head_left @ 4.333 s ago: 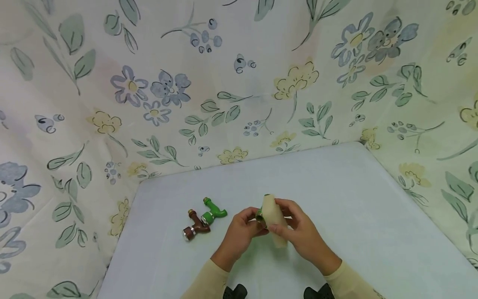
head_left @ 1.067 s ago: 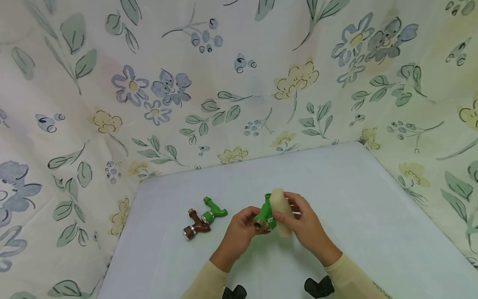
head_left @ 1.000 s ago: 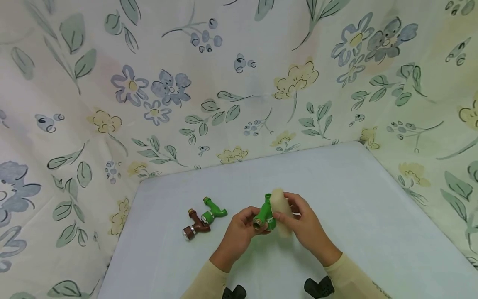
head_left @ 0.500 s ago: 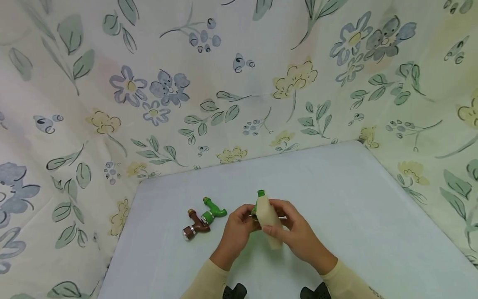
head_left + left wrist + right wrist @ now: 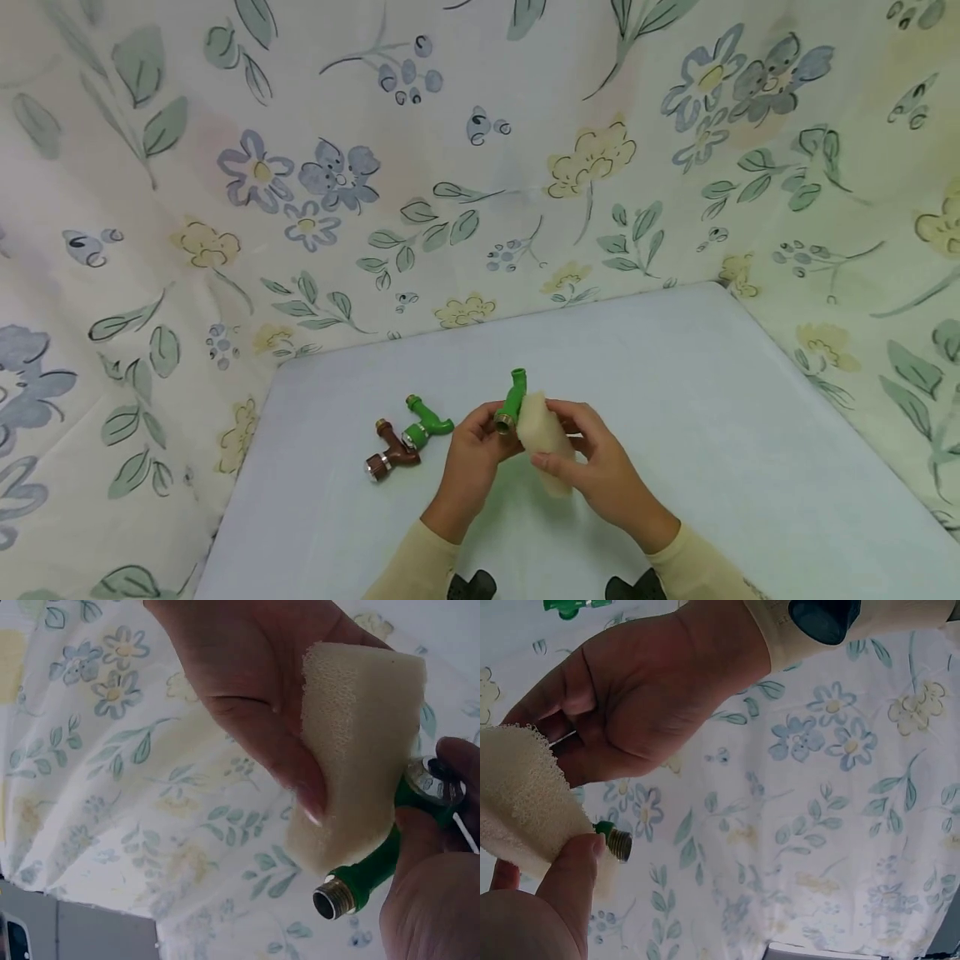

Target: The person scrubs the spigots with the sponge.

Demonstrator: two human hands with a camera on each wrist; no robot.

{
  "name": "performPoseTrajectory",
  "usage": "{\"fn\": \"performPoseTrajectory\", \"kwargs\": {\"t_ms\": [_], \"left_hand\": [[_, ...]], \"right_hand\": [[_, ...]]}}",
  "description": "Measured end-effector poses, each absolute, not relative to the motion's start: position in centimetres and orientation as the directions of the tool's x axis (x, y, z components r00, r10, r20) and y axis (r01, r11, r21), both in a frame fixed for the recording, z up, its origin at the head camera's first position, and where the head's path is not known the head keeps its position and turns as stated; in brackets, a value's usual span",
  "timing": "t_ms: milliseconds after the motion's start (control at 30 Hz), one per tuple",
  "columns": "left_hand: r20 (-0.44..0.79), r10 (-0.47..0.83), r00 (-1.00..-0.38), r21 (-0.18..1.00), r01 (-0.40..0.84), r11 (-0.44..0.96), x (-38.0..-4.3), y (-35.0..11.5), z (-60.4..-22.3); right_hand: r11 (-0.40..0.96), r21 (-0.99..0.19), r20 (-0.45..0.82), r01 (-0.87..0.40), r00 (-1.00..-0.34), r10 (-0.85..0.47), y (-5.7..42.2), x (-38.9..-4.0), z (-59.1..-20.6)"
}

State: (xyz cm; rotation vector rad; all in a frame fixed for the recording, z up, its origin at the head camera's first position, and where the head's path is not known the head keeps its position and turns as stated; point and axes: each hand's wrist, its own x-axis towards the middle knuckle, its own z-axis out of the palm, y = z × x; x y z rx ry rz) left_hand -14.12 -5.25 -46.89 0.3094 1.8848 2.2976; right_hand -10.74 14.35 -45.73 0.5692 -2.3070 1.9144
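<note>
Above the table, my left hand (image 5: 472,454) grips a green faucet (image 5: 513,402) with a brass threaded end. My right hand (image 5: 609,471) holds a cream sponge (image 5: 543,429), thumb on the near face and fingers behind. The sponge lies against the faucet's right side and hides part of it in the head view. In the left wrist view the faucet's threaded end (image 5: 334,898) points down and left, and its silver collar shows beside my left fingers. The right wrist view shows mostly the sponge (image 5: 529,795), with a bit of thread beyond its edge.
A brown faucet (image 5: 392,451) and another green faucet (image 5: 426,425) lie touching or nearly so on the white-covered table (image 5: 660,358), left of my hands. Floral cloth (image 5: 465,250) hangs behind and around the table.
The faucet and sponge have shifted left and been turned. The sponge covered most of the faucet half a second ago; now the faucet's spout and threaded end show again. Both hands keep their hold.
</note>
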Motion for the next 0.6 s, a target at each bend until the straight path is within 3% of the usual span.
{"fn": "performPoseTrajectory", "kwargs": {"t_ms": [267, 467, 600], "left_hand": [[0.057, 0.244, -0.968, 0.976, 0.003, -0.216, -13.8, -5.3, -46.7], [0.135, 0.34, -0.931, 0.971, 0.054, -0.235, -13.7, -5.7, -46.4], [0.124, 0.362, -0.924, 0.974, 0.043, -0.224, -13.5, -5.9, -46.1]], "right_hand": [[0.213, -0.934, 0.249, -0.286, -0.951, -0.183, 14.2, -11.1, -46.4], [0.166, -0.97, 0.145, -0.175, -0.973, -0.183, 14.8, -11.7, -46.9], [0.143, -0.98, 0.112, -0.141, -0.975, -0.194, 14.9, -11.7, -46.9]]}}
